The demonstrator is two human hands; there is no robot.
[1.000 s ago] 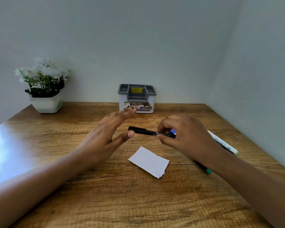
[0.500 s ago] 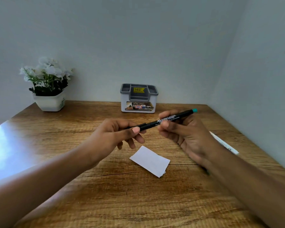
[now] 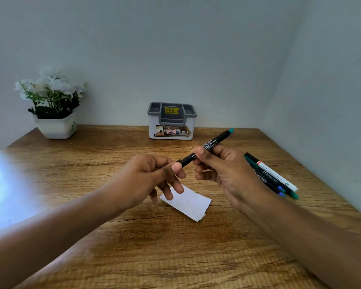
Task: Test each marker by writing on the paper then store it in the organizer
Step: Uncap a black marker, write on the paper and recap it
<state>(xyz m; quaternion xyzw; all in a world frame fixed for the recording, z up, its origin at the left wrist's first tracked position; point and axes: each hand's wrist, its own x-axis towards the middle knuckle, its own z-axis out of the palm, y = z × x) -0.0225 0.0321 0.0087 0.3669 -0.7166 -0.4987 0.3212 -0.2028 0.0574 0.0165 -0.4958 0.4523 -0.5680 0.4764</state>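
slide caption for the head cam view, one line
Left hand and right hand grip a black teal-ended marker near the paper; spare markers lie at right, organizer at the back of the table.

I am watching through one head-worn camera, looking forward and down from close over the table [image 3: 96,163], facing the organizer [image 3: 171,126] at twelve o'clock.

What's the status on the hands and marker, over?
Left grip pinches black marker at its lower end; right grip holds the barrel. No marks visible on paper. Nothing blocks organizer.
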